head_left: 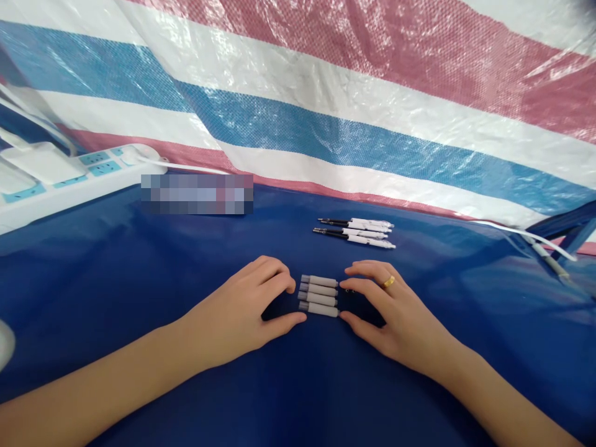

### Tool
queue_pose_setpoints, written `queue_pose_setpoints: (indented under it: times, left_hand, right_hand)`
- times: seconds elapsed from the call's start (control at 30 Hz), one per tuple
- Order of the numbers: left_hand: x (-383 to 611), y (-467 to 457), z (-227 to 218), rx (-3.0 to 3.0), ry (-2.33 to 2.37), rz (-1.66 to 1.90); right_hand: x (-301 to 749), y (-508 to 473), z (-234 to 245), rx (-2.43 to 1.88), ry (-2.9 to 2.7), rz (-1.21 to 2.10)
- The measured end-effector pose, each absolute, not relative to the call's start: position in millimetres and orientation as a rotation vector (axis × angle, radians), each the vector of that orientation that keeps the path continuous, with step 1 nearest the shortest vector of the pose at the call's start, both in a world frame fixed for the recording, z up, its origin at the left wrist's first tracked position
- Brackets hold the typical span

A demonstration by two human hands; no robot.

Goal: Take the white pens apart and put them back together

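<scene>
Several short grey pen barrels with translucent ends lie side by side in a neat stack on the blue surface. My left hand rests at their left ends, thumb and fingers apart and slightly curved, holding nothing. At their right ends is my right hand, with a gold ring on one finger; its fingers are spread and the tips are at or very near the barrels. Tiny shiny parts, too small to name surely, sit beneath the right fingers. Farther back lie several white upper pen halves with dark refills pointing left.
A white power strip with plugs and cables runs along the left. Near it is a blurred-out flat item. A striped plastic sheet rises behind the blue table. At the right, a pen lies near a white cable.
</scene>
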State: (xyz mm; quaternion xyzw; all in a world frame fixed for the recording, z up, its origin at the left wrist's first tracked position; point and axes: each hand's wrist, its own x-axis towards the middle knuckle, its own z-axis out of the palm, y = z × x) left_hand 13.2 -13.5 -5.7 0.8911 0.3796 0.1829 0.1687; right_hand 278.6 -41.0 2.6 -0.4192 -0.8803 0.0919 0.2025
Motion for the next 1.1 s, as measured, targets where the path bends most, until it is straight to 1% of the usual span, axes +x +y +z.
queue_pose_setpoints:
  times: [0.2,0.43,0.57,0.67,0.8,0.87,0.93,1.03,1.1]
  left_hand:
    - [13.7,-12.6,-5.8,2.545,1.051,0.507]
    - [13.1,-12.6,-3.7,2.529,1.075,0.494]
    - [13.3,-12.9,-2.3,2.537,1.073,0.513]
    - [12.8,-13.0,-2.3,2.570,1.055,0.509]
    - [12.0,-13.4,-3.5,2.606,1.027,0.491]
    - [11.8,-13.7,-3.7,2.610,1.031,0.492]
    - [11.8,-13.9,-3.5,2.612,1.035,0.484]
    - [12.3,-13.1,-2.3,2.613,1.032,0.468]
    - [12.8,-12.1,-1.5,2.616,1.029,0.467]
  right_hand:
    - [278.0,-41.7,1.7,-1.204,-2.462,0.261]
    - [282.3,-39.2,5.1,-1.374,-2.360,0.219]
    - [297.2,-26.7,-1.5,-1.553,-2.184,0.021]
    - [312.2,-14.8,-11.0,-1.611,-2.159,-0.143]
    - [320.6,-8.2,-16.4,-1.626,-2.157,-0.229]
    - [317.0,-10.7,-13.7,-1.608,-2.153,-0.218]
    - [309.8,-15.9,-9.1,-1.572,-2.163,-0.138]
    - [297.8,-24.4,-3.8,-1.540,-2.275,0.145]
    - [293.1,-27.6,-2.6,-1.548,-2.331,0.239]
